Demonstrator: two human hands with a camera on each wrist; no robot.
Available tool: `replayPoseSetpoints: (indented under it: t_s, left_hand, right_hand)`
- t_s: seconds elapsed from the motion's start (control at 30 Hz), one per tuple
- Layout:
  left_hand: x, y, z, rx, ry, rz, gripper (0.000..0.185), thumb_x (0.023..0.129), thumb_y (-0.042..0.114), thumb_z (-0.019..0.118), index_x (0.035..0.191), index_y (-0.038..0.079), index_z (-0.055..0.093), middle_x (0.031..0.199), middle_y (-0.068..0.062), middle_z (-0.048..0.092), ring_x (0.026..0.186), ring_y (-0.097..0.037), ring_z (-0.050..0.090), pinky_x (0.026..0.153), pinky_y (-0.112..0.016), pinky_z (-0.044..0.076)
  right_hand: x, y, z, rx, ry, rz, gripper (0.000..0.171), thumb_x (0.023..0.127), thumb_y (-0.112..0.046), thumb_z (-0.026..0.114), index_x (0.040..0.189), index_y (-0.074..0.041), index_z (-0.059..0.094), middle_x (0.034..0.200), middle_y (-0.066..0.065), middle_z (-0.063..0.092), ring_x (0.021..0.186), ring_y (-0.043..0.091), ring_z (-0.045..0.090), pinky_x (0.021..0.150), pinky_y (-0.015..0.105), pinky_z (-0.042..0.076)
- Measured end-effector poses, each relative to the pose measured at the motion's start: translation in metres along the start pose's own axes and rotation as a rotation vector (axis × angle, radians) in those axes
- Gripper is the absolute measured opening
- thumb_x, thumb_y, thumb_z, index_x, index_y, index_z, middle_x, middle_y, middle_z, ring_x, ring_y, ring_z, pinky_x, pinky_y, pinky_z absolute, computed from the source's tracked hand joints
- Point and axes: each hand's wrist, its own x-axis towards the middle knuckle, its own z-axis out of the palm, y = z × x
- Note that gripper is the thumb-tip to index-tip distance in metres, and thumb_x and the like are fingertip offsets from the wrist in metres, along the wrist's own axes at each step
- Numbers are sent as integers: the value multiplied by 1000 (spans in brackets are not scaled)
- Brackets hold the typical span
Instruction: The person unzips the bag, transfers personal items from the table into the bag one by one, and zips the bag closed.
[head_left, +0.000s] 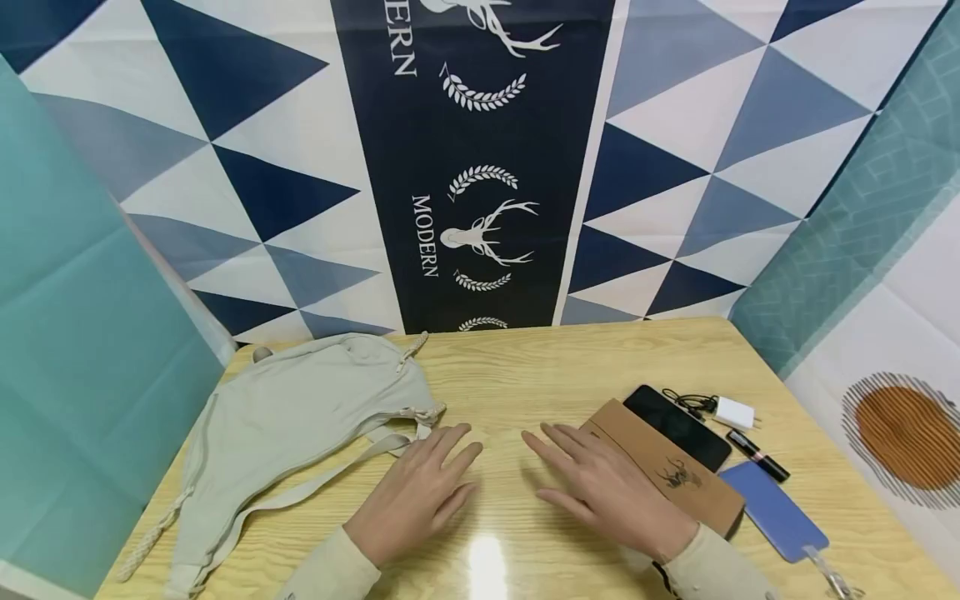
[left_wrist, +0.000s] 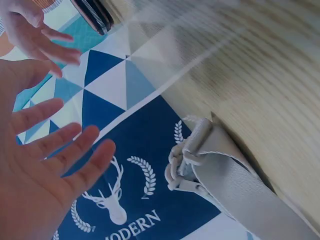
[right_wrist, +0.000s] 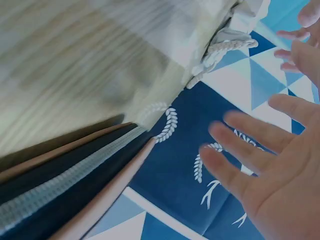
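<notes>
Both hands hover over the wooden table with fingers spread and nothing in them. My left hand [head_left: 420, 492] is beside the strap of a pale grey cloth bag [head_left: 315, 408], which lies flat on the left. In the left wrist view the bag's strap [left_wrist: 240, 195] and its knotted cord end show close by. My right hand [head_left: 600, 492] overlaps the edge of a brown zip wallet [head_left: 682, 475] with a dark deer print. The wallet's zipper [right_wrist: 75, 175] runs along its side in the right wrist view.
Right of the wallet lie a black phone [head_left: 675, 425], a white charger plug [head_left: 733, 412] with a black cable [head_left: 693, 402], a small black tube [head_left: 757, 456] and a blue card holder [head_left: 776, 510] with a clip. Patterned cloth [head_left: 480, 167] hangs behind the table [head_left: 517, 367].
</notes>
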Motion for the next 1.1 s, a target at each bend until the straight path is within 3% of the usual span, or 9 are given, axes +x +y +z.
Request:
replayPoseSetpoints:
  t_s: [0.13,0.23,0.33,0.43,0.67,0.77,0.97,1.1]
  left_hand:
    - [-3,-9,-2,-27,39,-6,36,93,28,72,124,13,63,132,-10,57,116,-30,61,88,-44,54]
    - [-4,-20,-4,-39,60,-43,32,92,24,73,119,10,64,126,-10,60,110,-27,63,87,-40,55]
    - [-5,-32,-8,-47,57,-97,29,94,23,71,118,8,65,122,-9,61,105,-23,63,84,-37,54]
    - [-4,-42,-10,-42,44,-133,26,96,23,67,118,9,65,120,-8,60,103,-21,61,82,-36,53]
    - [12,-74,-12,-36,71,-196,24,92,18,72,112,4,68,116,-11,62,104,-25,58,87,-40,51]
    - [15,-85,-9,-59,55,-227,26,89,17,76,110,4,69,113,-10,63,101,-24,58,85,-40,51]
    - [17,-89,11,-80,-46,-178,34,83,19,82,111,6,68,102,-9,60,85,-21,52,74,-36,47]
    - [17,-88,20,-83,-45,-141,27,83,13,82,105,7,67,93,-6,54,78,-17,49,69,-31,46]
  right_hand:
    - [6,-6,-1,31,-22,-28,49,98,-38,64,140,-15,57,116,3,69,100,16,66,82,39,55]
    - [10,-10,0,79,-71,-46,37,98,-31,64,128,-9,66,99,0,71,82,8,64,71,33,54]
    - [13,-13,3,128,-114,-71,28,99,-26,63,120,-7,67,91,-1,70,76,6,61,68,31,52]
    - [15,-15,5,159,-136,-86,25,100,-24,62,118,-9,68,93,-1,69,78,6,61,68,31,52]
    - [35,-18,6,164,-141,-43,49,102,-30,58,145,-10,49,113,4,68,93,12,65,77,34,55]
    - [48,-21,8,174,-157,-25,52,103,-32,57,148,-10,45,118,6,66,97,14,65,81,35,55]
    - [70,-30,26,142,-178,-68,39,101,-29,60,133,-5,58,113,9,67,99,19,65,82,34,55]
    - [78,-35,39,102,-193,-113,28,99,-29,64,119,-9,64,102,6,66,91,19,62,75,30,54]
